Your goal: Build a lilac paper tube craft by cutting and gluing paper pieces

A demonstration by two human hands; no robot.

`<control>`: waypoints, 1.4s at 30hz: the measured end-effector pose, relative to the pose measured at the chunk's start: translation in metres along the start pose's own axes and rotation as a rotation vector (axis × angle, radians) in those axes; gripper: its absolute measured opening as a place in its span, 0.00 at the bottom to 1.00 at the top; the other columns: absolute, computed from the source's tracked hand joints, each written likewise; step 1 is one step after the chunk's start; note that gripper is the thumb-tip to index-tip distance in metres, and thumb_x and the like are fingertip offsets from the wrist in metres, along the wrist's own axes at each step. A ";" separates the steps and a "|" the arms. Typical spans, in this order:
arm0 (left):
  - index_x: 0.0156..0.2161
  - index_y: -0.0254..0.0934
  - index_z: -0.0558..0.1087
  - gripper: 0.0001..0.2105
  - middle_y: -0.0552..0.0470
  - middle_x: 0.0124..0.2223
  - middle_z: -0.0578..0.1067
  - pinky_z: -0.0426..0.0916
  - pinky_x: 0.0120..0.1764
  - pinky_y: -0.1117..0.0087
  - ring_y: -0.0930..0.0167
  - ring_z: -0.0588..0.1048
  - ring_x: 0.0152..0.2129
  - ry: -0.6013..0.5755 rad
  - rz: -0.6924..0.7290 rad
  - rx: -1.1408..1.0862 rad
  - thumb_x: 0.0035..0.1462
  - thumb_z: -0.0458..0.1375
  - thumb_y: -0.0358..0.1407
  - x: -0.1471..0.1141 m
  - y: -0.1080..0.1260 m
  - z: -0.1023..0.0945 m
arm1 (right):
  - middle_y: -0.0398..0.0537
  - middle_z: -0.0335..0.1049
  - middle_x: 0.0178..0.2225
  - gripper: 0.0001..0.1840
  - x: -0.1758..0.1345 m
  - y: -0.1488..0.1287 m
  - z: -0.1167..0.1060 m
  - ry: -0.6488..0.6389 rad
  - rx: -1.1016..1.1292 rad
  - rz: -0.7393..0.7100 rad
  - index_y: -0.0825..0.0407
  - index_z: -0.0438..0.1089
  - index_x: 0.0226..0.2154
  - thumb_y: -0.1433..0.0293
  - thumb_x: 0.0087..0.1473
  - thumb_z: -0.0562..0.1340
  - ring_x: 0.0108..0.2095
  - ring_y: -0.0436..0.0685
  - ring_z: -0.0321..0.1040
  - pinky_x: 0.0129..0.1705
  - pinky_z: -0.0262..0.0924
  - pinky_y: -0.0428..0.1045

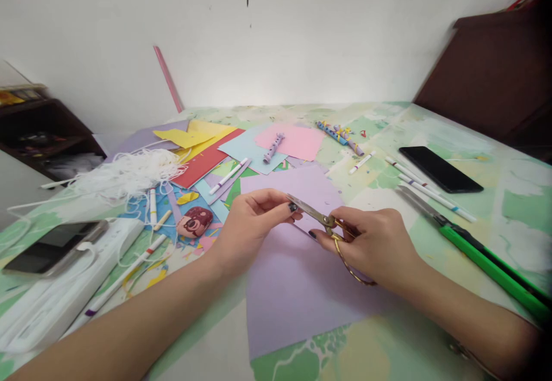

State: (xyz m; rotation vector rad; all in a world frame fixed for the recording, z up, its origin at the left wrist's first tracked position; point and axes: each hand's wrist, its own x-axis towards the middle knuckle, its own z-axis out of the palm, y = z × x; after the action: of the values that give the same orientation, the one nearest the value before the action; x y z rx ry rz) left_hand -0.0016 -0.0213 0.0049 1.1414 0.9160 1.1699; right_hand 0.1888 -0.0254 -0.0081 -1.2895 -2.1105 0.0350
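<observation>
My right hand [371,237] grips a pair of scissors [317,212] by their gold-coloured loops. The metal blades point left, and their tips reach the fingers of my left hand [254,226]. That hand is closed in a pinch, thumb against fingers; whatever sits between them is too small or hidden to make out. Under both hands lies a sheet of light purple paper [293,300], with another light purple sheet [276,180] just behind it. To the left of my left hand is a pinkish-brown rounded object with a bear face [195,222].
At left are a tangle of white yarn [129,174], a phone [54,246] and a white power strip [64,286]. Decorated paper rolls [273,148] lie at the back. On the right are markers [431,188], a black phone [440,168] and a green-handled cutter [478,251].
</observation>
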 end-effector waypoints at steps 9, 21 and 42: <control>0.30 0.34 0.76 0.03 0.52 0.29 0.75 0.66 0.37 0.72 0.74 0.72 0.29 -0.012 0.016 0.057 0.48 0.63 0.31 0.000 0.000 -0.002 | 0.37 0.54 0.10 0.13 0.001 0.000 -0.004 -0.017 0.016 -0.010 0.50 0.65 0.16 0.63 0.45 0.62 0.13 0.46 0.47 0.16 0.45 0.43; 0.28 0.33 0.76 0.02 0.52 0.28 0.75 0.66 0.36 0.73 0.74 0.72 0.28 -0.016 0.010 0.080 0.48 0.63 0.30 0.002 0.000 -0.005 | 0.37 0.54 0.10 0.13 0.002 0.003 -0.006 -0.017 0.010 -0.036 0.50 0.66 0.16 0.62 0.44 0.63 0.13 0.46 0.47 0.17 0.45 0.44; 0.33 0.40 0.79 0.06 0.51 0.29 0.70 0.65 0.31 0.71 0.73 0.69 0.27 -0.027 0.474 0.610 0.49 0.61 0.29 -0.008 -0.003 0.006 | 0.34 0.53 0.07 0.09 0.005 -0.003 -0.007 -0.537 1.160 0.592 0.53 0.68 0.26 0.63 0.49 0.59 0.07 0.45 0.45 0.12 0.51 0.43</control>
State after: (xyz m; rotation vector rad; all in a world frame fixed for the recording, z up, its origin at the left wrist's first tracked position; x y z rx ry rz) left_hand 0.0032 -0.0298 0.0029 1.9420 1.0482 1.2781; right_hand 0.1884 -0.0251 0.0015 -1.1001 -1.4636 1.7185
